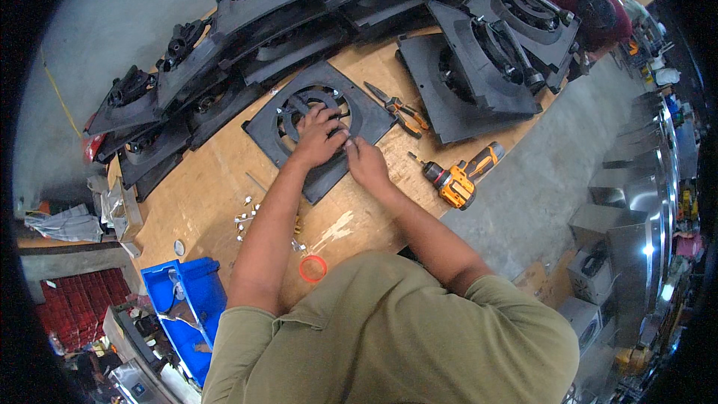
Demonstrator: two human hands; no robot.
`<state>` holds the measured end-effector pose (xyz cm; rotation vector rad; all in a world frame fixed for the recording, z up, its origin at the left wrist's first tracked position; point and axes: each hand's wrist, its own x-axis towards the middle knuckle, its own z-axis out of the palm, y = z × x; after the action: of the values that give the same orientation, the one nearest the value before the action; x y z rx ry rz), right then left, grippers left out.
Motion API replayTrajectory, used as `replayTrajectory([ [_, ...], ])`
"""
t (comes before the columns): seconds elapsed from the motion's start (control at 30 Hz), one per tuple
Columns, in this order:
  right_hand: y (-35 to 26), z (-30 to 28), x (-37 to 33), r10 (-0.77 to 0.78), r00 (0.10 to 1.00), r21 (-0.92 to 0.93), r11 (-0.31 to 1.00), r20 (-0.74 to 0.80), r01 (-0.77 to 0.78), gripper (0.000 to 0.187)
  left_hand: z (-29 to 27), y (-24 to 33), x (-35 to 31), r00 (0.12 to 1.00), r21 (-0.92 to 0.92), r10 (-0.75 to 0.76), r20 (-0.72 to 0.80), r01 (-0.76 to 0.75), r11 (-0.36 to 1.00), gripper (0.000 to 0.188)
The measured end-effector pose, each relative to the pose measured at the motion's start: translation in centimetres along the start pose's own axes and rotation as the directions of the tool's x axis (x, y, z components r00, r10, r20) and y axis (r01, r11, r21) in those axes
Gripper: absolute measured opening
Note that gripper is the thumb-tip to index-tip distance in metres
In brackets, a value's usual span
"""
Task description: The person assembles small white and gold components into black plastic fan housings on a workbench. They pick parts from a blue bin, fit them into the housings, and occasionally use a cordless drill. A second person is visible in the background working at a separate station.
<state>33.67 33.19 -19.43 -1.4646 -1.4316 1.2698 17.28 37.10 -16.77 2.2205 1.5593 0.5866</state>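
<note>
A square black plastic fan frame [267, 121] with a round, ribbed opening lies on the wooden table in front of me. My left hand [320, 137] rests over the opening, its bent fingers gripping the central part. Beside it, my right hand [366, 164] pinches at the near right rim of the opening, fingertips close to the left hand's. Whatever sits between the right fingers is too small to make out. Long-nose pliers [407, 116] with orange and black handles lie just right of the frame. A yellow and black cordless drill [456, 181] lies farther right, near the table edge.
More black fan frames [299, 4] are stacked along the far side, with another stack [441, 116] at the right. Small metal fittings [243, 218], a red ring [302, 262] and a blue bin [196, 284] are at the near left. A person [598, 7] is at the upper right.
</note>
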Motion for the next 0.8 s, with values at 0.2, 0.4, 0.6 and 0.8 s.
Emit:
replayTrajectory([
  [0.2,0.2,-0.7,0.1,0.145,0.970,0.157,0.972,0.194,-0.177,0.036,-0.1,0.1,-0.1,1.000,0.023,-0.002,0.019,0.002,1.000,0.022],
  [0.4,-0.3,-0.5,-0.3,0.228,0.923,0.486,0.796,0.310,-0.360,0.035,0.1,0.0,-0.1,1.000,-0.009,-0.001,0.001,0.001,1.000,0.021],
  [0.6,-0.9,-0.6,-1.4,-0.086,0.996,0.022,0.996,-0.004,0.086,0.034,0.0,-0.1,0.0,1.000,0.020,-0.014,0.026,0.014,1.000,0.024],
  [0.8,-0.2,-0.1,-0.8,0.183,0.960,0.420,0.870,0.213,-0.259,0.035,0.0,0.4,0.0,0.999,0.046,-0.034,0.018,0.033,0.998,0.025],
])
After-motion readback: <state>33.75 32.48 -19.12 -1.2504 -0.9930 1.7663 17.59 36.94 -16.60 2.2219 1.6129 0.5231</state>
